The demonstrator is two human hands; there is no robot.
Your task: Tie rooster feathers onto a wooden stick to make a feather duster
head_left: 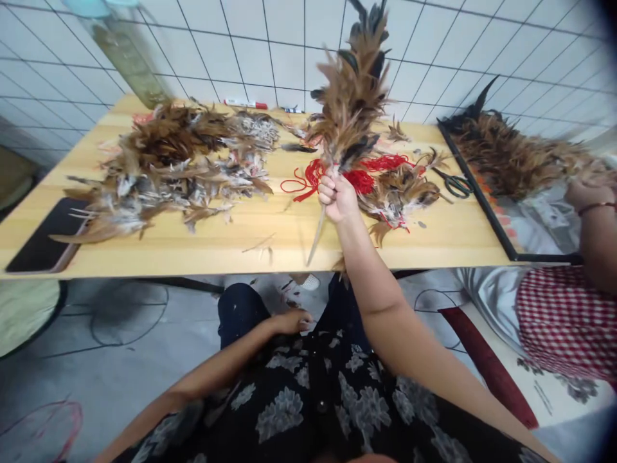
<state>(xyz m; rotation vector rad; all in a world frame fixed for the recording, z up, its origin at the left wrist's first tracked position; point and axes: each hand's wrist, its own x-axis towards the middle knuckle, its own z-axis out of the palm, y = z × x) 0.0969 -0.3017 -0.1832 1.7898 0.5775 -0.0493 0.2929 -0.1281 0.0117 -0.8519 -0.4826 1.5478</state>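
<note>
Upright over the table, a feather duster (pixel 354 96) of brown and black feathers is gripped in my right hand (pixel 336 194). My fingers wrap around its base, and a thin pale stick (pixel 315 236) comes out below the fist. Red string (pixel 359 180) lies behind and beside that hand. To its right sits a bunch of brown feathers (pixel 400 190) with red thread at its base. My left hand (pixel 292 321) rests loosely by my lap below the table edge; it holds nothing that I can see, and its fingers are partly hidden.
Feather bundles (pixel 178 161) cover the left of the wooden table (pixel 231 247), near a phone (pixel 45 238). Scissors (pixel 456 184) lie beside a black-edged board (pixel 513 254). A co-worker's hand (pixel 590 193) is at another feather bundle (pixel 511 154). A tall container (pixel 128 61) and red marker (pixel 245 103) stand along the tiled wall.
</note>
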